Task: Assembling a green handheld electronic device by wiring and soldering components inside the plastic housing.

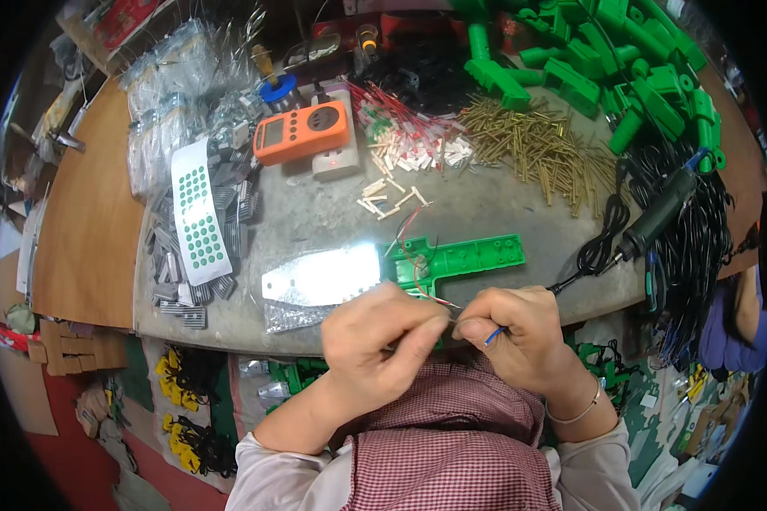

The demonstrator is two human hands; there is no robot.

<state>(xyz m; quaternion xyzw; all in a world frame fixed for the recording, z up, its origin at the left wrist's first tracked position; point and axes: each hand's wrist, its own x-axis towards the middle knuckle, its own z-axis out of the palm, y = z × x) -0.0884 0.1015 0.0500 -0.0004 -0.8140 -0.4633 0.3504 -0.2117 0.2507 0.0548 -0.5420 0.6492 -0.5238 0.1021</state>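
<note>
Close together at the table's near edge, my left hand (379, 336) and my right hand (516, 332) are both closed in a pinch. A short blue wire (495, 335) sticks out of my right fingers. From a green plastic housing half (477, 256), red and white wires (430, 295) run to the gap between my fingertips. Whatever my left fingertips pinch is hidden. The open housing lies just beyond my hands, with its handle pointing right. A shiny silver metal plate (324, 278) meets the housing at its left, lying over clear plastic wrap.
An orange meter (302, 134) rests on a power strip at the back. A white sheet of green dot stickers (198, 213) lies over grey metal parts. Brass-coloured rods (545, 153), green housings (584, 64) and a dark-handled tool (660, 213) with black cables occupy the right side.
</note>
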